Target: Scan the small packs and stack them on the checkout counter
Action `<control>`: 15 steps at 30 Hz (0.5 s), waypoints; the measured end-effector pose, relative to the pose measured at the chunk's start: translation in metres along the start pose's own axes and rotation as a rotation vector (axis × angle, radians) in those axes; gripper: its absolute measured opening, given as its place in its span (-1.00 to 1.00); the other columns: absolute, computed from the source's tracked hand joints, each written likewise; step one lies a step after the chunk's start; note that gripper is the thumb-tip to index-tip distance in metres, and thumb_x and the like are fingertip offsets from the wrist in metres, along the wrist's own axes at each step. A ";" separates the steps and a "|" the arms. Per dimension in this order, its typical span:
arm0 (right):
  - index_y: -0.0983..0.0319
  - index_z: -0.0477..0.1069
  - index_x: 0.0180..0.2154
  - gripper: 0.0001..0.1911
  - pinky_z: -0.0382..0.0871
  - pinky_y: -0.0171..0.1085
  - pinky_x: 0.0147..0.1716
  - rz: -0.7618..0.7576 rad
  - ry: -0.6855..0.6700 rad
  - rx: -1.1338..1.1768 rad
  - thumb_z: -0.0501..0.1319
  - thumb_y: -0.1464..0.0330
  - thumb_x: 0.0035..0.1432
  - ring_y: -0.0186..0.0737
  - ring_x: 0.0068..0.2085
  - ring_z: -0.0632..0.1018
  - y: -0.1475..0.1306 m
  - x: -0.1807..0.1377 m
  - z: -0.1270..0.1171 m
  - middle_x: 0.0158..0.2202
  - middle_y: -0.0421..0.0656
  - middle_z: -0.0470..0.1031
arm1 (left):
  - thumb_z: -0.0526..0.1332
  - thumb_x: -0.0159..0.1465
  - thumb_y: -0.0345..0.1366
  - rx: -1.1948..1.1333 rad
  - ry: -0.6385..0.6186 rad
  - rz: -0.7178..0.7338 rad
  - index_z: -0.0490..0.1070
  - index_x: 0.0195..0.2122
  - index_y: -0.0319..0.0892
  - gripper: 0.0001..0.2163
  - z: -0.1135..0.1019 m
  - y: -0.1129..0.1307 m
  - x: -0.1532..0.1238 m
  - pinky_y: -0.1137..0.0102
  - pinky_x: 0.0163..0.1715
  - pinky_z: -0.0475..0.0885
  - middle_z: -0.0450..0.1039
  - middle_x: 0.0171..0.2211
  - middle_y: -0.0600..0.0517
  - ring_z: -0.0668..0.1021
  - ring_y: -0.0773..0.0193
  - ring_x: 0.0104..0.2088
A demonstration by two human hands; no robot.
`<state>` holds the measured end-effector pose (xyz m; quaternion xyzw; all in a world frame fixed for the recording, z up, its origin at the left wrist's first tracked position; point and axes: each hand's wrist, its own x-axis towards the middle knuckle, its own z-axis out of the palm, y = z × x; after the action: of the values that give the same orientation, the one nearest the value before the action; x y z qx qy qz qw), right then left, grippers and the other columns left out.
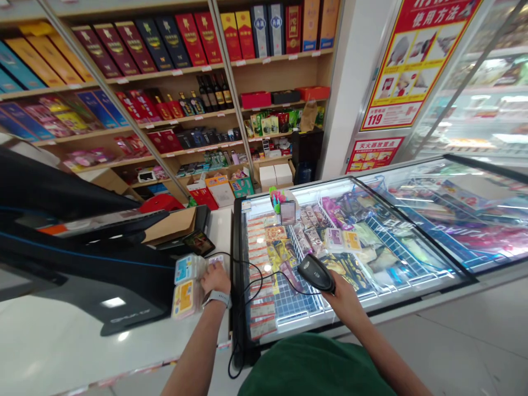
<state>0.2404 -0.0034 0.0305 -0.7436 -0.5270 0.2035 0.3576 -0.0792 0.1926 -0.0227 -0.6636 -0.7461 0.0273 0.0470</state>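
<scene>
My left hand point(215, 279), with a pale watch on its wrist, is closed over a clear plastic box with a purple label point(216, 260). My fingers and palm cover most of that box. Beside it on the counter sit two similar boxes, a blue-labelled one point(184, 269) and an orange-labelled one point(183, 298). Over the glass-topped freezer, my right hand point(341, 292) grips a black barcode scanner point(314, 271) by its handle, its head pointing up and left. A black cable point(260, 276) runs from the scanner toward the counter and loops down the freezer's edge.
A dark checkout terminal point(136, 286) stands at left, near an open cardboard box point(173, 226). Two more plastic boxes, purple-labelled point(333, 238) and orange-labelled point(352, 241), show at the freezer's glass point(449, 278). Shelves of boxed bottles point(192, 38) line the back wall.
</scene>
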 end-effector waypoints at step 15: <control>0.24 0.39 -0.11 -0.60 0.41 -0.14 -0.15 -0.019 -0.005 0.037 0.11 0.39 -0.07 -0.02 -0.15 0.57 0.001 -0.001 -0.002 -0.20 -0.05 0.55 | -0.01 0.30 -0.41 -0.120 -0.066 0.054 0.33 0.10 -0.23 -0.64 -0.021 -0.001 0.004 0.26 -0.24 0.43 0.48 -0.09 -0.21 0.58 0.03 -0.15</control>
<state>0.2427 -0.0050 0.0309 -0.7312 -0.5310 0.2120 0.3720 -0.0781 0.1965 -0.0014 -0.6840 -0.7292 0.0058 -0.0181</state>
